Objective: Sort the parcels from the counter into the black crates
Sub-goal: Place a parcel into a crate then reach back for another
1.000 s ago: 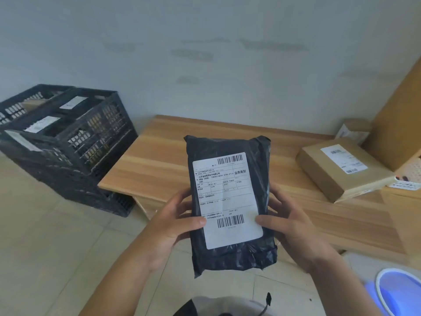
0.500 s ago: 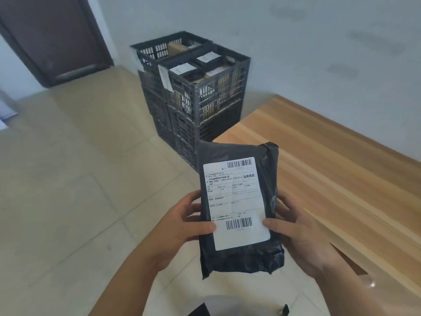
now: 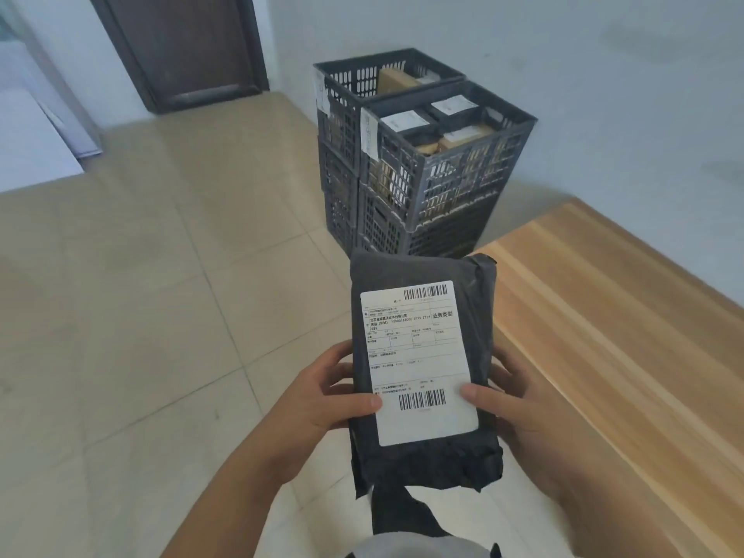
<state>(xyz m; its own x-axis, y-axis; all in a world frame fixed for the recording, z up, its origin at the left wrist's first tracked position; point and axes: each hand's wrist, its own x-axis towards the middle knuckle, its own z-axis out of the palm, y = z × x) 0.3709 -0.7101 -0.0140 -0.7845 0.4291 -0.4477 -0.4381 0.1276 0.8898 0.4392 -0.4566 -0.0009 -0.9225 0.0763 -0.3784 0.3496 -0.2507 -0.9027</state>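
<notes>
I hold a black plastic parcel (image 3: pixel 479 316) with a white shipping label upright in front of me, label facing me. My left hand (image 3: pixel 326 396) grips its left edge, thumb on the label. Its right edge is gripped by my right hand (image 3: pixel 519 408), whose thumb lies near the lower barcode. Ahead stand stacked black crates. The nearer top crate (image 3: pixel 463 171) holds several labelled parcels. The farther top crate (image 3: pixel 346 80) shows a brown box inside. The wooden counter (image 3: pixel 624 336) runs along my right.
Beige floor tiles (image 3: pixel 161 296) spread out on the left toward a dark brown door (image 3: pixel 181 46). A white object (image 3: pixel 28 130) sits at the far left edge. The grey wall (image 3: pixel 604 94) rises behind the crates and counter.
My view has swung left and closer to the crates, which now stand straight ahead. The parcels on the counter's right have left the view. Both hands keep the same hold on the black parcel.
</notes>
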